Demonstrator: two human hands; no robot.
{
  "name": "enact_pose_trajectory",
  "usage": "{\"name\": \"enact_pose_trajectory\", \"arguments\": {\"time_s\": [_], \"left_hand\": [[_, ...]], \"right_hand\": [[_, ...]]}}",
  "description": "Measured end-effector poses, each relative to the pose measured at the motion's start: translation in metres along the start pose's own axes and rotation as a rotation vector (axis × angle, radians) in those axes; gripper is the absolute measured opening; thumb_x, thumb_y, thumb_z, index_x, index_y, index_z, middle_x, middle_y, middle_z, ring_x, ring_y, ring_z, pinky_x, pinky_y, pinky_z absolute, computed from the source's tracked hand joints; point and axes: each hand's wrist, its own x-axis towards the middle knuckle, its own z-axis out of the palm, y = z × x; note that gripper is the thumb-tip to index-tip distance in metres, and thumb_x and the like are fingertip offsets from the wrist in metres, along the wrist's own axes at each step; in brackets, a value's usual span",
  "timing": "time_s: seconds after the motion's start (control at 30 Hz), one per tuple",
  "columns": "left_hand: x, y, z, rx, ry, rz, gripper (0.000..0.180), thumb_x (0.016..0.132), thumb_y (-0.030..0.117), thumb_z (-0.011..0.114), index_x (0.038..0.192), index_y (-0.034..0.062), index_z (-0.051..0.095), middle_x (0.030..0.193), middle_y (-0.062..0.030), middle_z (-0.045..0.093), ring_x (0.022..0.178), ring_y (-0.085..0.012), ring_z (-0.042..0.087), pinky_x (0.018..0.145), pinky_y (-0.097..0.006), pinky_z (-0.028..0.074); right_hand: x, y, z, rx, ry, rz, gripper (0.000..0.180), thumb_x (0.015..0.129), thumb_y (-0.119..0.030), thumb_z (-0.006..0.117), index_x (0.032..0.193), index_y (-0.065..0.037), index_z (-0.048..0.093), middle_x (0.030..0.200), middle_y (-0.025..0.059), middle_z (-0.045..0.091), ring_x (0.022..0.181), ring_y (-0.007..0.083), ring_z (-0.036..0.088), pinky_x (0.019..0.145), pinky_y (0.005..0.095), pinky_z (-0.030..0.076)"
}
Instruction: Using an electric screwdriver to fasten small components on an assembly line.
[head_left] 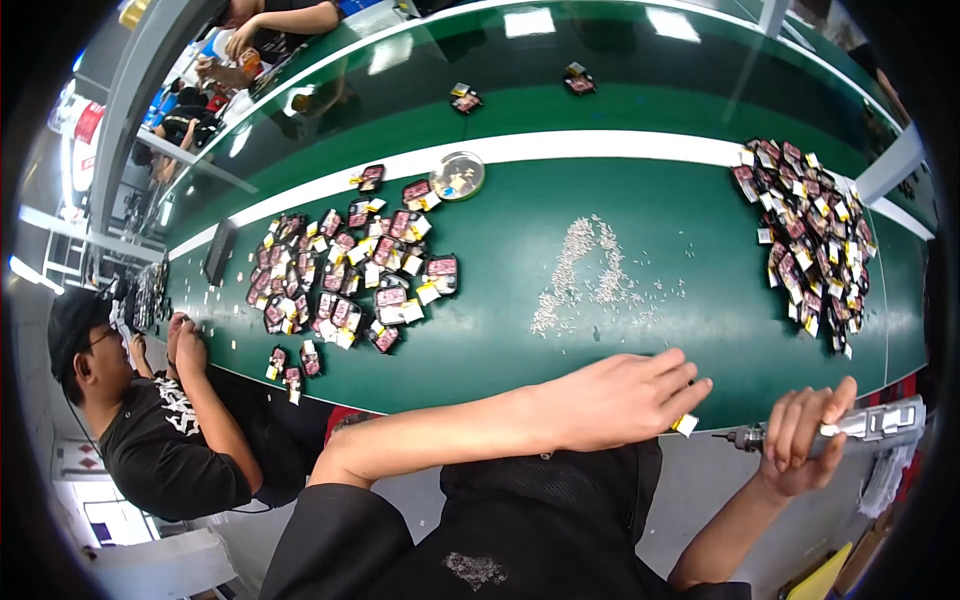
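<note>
My left hand (pixel 630 400) is over the near edge of the green table, its fingers curled down and closed. A white and yellow tag (pixel 685 424) sticks out below them; the rest of the held part is hidden. My right hand (pixel 805 435) is wrapped around a grey electric screwdriver (pixel 885 424), whose bit points left toward my left hand. Beyond my left hand, a loose scatter of small screws (pixel 575 260) lies on the table. To the left is a spread of small black parts (pixel 392 297) with pink faces and white and yellow tags.
More such parts form a dense pile (pixel 812 235) at the right. A round clear dish (pixel 457 177) stands near the white strip (pixel 560 144). Two parts (pixel 465 98) lie farther back. A co-worker (pixel 165 400) sits at the left, near a long dark block (pixel 219 253).
</note>
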Motion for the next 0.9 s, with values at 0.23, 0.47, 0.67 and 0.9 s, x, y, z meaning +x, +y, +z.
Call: {"name": "enact_pose_trajectory", "arguments": {"time_s": [0.23, 0.47, 0.67, 0.9], "left_hand": [[-0.134, -0.056, -0.099, 0.527, 0.504, -0.866, 0.038, 0.077, 0.008, 0.07, 0.113, 0.0009, 0.059, 0.098, -0.0137, 0.064, 0.09, -0.0293, 0.06, 0.081, -0.036, 0.048], [-0.151, -0.061, -0.098, 0.875, 0.418, -0.853, 0.033, 0.08, 0.007, 0.065, 0.111, -0.0001, 0.059, 0.113, -0.0148, 0.058, 0.107, -0.0329, 0.052, 0.09, -0.042, 0.044], [-0.075, -0.063, -0.049, 0.312, 0.269, -0.579, 0.026, 0.075, 0.0, 0.067, 0.101, 0.0009, 0.061, 0.098, -0.0103, 0.059, 0.09, -0.0283, 0.057, 0.076, -0.037, 0.048], [-0.061, -0.076, -0.036, 0.47, 0.204, -0.425, 0.019, 0.074, 0.0, 0.066, 0.092, -0.0001, 0.064, 0.09, -0.0077, 0.058, 0.081, -0.0235, 0.058, 0.065, -0.034, 0.05]], "right_hand": [[-0.004, 0.014, -0.007, 0.151, 0.142, -0.03, 0.016, 0.096, -0.02, 0.046, 0.089, -0.008, 0.038, 0.045, -0.0029, 0.033, 0.032, 0.0059, 0.032, 0.036, 0.0206, 0.034], [-0.005, 0.057, 0.002, 0.354, 0.377, 0.124, 0.016, 0.097, -0.022, 0.043, 0.089, -0.007, 0.042, 0.048, -0.0031, 0.031, 0.035, 0.0068, 0.029, 0.039, 0.024, 0.033], [-0.014, 0.059, -0.007, 0.445, 0.449, 0.118, 0.018, 0.097, -0.023, 0.042, 0.088, -0.007, 0.043, 0.048, -0.0032, 0.031, 0.035, 0.0071, 0.029, 0.04, 0.0246, 0.033], [-0.011, 0.059, -0.01, 0.502, 0.437, 0.125, 0.017, 0.097, -0.022, 0.043, 0.088, -0.007, 0.043, 0.048, -0.0028, 0.032, 0.036, 0.0075, 0.029, 0.041, 0.0254, 0.034]]}}
